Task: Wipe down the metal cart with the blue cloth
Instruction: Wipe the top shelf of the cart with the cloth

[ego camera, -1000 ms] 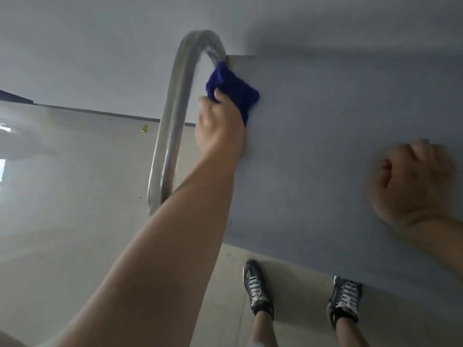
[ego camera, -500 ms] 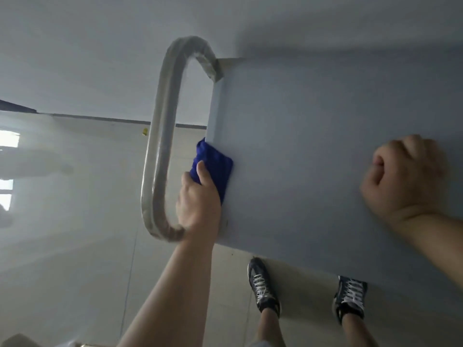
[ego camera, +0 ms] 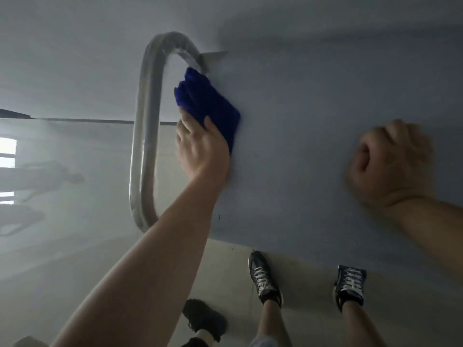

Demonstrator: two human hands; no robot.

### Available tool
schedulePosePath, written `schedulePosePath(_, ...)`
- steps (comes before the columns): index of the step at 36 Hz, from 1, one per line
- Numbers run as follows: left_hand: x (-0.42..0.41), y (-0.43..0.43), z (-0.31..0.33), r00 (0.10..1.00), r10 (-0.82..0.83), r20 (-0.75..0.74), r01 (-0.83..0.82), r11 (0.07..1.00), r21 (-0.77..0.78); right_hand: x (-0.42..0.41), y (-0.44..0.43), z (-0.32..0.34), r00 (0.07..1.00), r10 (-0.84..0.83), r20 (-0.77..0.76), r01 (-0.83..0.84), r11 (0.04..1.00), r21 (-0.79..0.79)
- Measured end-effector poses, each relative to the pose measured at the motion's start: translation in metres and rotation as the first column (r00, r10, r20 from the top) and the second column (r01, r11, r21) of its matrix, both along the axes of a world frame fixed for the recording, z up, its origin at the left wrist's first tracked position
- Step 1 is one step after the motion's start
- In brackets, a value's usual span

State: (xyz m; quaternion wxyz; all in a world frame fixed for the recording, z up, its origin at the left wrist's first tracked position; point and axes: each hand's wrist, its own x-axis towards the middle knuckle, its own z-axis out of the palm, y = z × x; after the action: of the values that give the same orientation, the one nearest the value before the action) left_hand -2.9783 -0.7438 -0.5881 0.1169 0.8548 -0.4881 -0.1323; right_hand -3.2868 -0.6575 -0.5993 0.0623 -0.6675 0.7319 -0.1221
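The grey cart top (ego camera: 313, 146) fills the frame, with its metal handle (ego camera: 145, 136) looped off the left edge. The left hand (ego camera: 203, 151) is pressed flat on the cart top beside the handle, fingers bunched over the blue cloth (ego camera: 208, 103). The right hand (ego camera: 390, 164) is rested further right, curled into a loose fist, blurred.

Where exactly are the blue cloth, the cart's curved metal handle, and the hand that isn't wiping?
blue cloth (ego camera: 206, 103): head view, middle of the bunched fabric.
metal handle (ego camera: 144, 151): head view, straight stretch of the tube.
right hand (ego camera: 387, 166): head view, back of the closed fist resting on the cart top.
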Motion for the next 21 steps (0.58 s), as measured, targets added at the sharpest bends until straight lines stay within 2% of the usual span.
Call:
schedulePosePath(5, -0.008, 0.106, 0.003, 0.963, -0.211, 0.165, 0.199, 0.976, 0.083, -0.001, 0.001, -0.003, 1.000, 0.000, 0.028, 0.000, 1.000, -0.007)
schedulePosePath(7, -0.024, 0.128, -0.001, 0.949, -0.247, 0.195, 0.235, 0.968, 0.086, -0.001, 0.001, -0.004, 1.000, 0.002, 0.018, -0.002, 1.000, -0.022)
schedulePosePath(11, -0.072, 0.131, -0.003, 0.930, -0.344, 0.131, 0.330, 0.937, 0.117, -0.001, 0.001, -0.005, 1.000, 0.004, -0.004, -0.004, 0.999, -0.044)
schedulePosePath(15, -0.145, 0.105, -0.002, 0.837, -0.540, 0.090, 0.539, 0.842, 0.027, -0.002, 0.001, -0.012, 1.000, 0.018, -0.007, -0.018, 0.997, -0.079)
schedulePosePath(18, -0.185, 0.083, -0.006, 0.823, -0.568, 0.013, 0.568, 0.822, -0.031, -0.005, -0.002, -0.018, 0.999, -0.033, 0.026, 0.036, 0.990, -0.136)
schedulePosePath(21, -0.186, 0.078, -0.013, 0.824, -0.566, 0.020, 0.566, 0.822, -0.060, -0.003, -0.005, -0.018, 0.996, -0.049, 0.070, 0.058, 0.991, -0.123)
